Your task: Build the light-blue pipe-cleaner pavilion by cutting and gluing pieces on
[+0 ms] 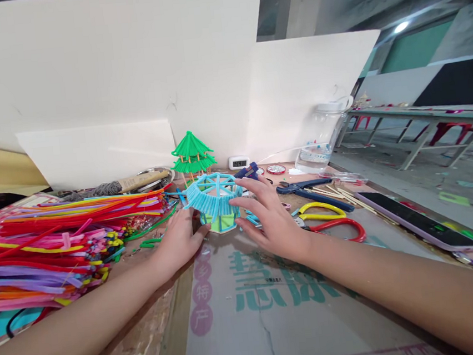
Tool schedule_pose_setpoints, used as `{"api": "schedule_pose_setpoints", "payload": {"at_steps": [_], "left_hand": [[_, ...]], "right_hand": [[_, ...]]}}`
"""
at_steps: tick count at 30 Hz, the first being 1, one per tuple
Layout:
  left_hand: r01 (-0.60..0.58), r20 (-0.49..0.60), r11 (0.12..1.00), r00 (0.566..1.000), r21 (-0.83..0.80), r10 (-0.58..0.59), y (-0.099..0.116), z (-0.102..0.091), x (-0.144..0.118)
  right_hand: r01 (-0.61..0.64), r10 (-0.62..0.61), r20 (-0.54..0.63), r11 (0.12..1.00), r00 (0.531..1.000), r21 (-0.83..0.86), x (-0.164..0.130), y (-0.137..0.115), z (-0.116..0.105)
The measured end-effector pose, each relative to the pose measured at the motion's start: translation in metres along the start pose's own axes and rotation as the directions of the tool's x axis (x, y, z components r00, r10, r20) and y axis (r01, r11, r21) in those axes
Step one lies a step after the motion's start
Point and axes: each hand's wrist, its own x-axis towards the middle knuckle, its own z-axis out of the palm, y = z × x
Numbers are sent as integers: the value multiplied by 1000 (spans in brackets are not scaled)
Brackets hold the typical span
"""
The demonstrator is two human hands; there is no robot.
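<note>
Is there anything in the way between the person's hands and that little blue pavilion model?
Nothing visible. The left hand rests against the base of the blue pavilion model, and the right hand has its fingers at the roof's edge. The pliers and scissors lie off to the right.

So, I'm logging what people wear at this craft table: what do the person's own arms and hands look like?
Both forearms are bare, with no sleeves in view. The left hand and right hand wear no gloves, and no rings, watch or bracelet show.
</note>
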Motion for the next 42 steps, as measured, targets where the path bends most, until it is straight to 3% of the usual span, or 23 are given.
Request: {"api": "schedule_pose_setpoints", "payload": {"at_steps": [14,18,21,23,26,32,38,42], "left_hand": [[44,9,999,999,2,-44,-2,2,0],[70,5,997,998,40,-70,-3,2,1],[72,7,995,997,71,-73,-4,2,1],[86,14,994,996,74,-87,-6,3,1],[86,20,994,996,71,-88,-7,4,1],[76,39,996,996,53,-78,-7,4,2],[47,17,998,999,49,-48,-6,5,2],[55,12,994,998,92,-56,-8,7,2]], "right_hand": [[-44,45,-20,997,999,63,-1,0,1],[-86,102,-129,988,986,127,11,7,-14],[-213,219,-47,970,975,115,25,21,-32],[-355,346,117,933,931,63,31,33,-41],[-467,470,327,879,820,-91,30,56,-43],[-552,609,490,787,624,-276,11,96,-34],[-532,596,595,789,539,-308,10,102,-50],[-402,556,660,828,504,-390,6,102,-51]]}}
